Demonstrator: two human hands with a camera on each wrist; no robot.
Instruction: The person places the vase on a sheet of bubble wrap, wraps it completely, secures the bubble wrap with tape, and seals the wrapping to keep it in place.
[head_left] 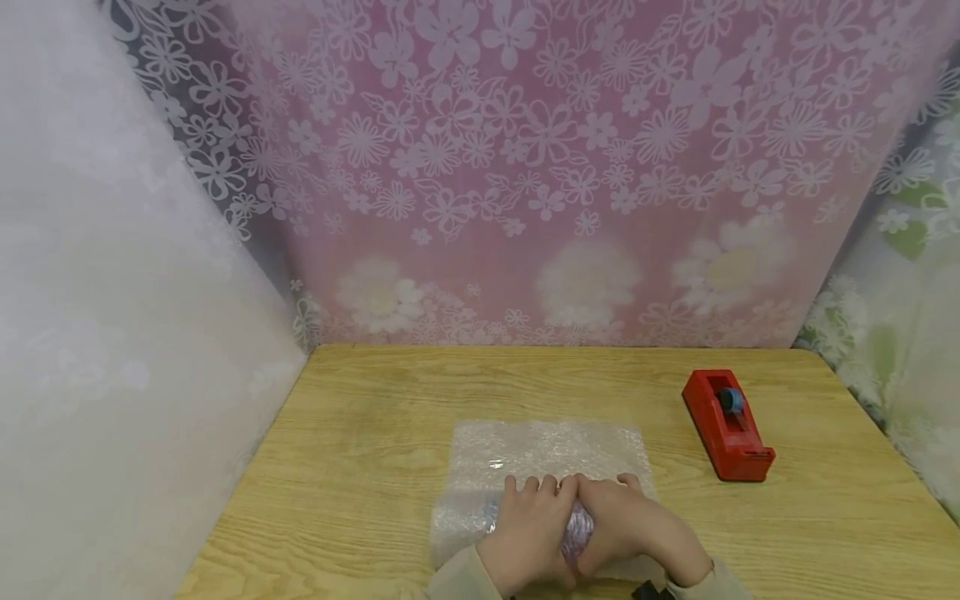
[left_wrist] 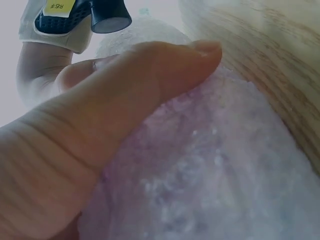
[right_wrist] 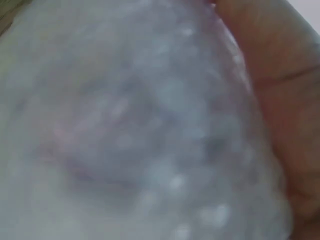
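Note:
A sheet of bubble wrap [head_left: 551,446] lies on the table, and its near part is folded around a purple object [head_left: 577,531]. My left hand [head_left: 532,521] grips the wrapped bundle from the left, with the thumb across the film in the left wrist view. From the right, my right hand [head_left: 618,517] holds the same bundle, its palm against the bubble wrap [right_wrist: 150,125] in the right wrist view. The two hands meet at the top of the bundle. What the purple object is stays hidden under the cloudy film.
On the right side of the wooden table [head_left: 360,433] stands a red tape dispenser [head_left: 727,429] with a small blue roll in it. A floral curtain [head_left: 525,167] hangs along the far edge, and pale cloth [head_left: 135,333] borders the left.

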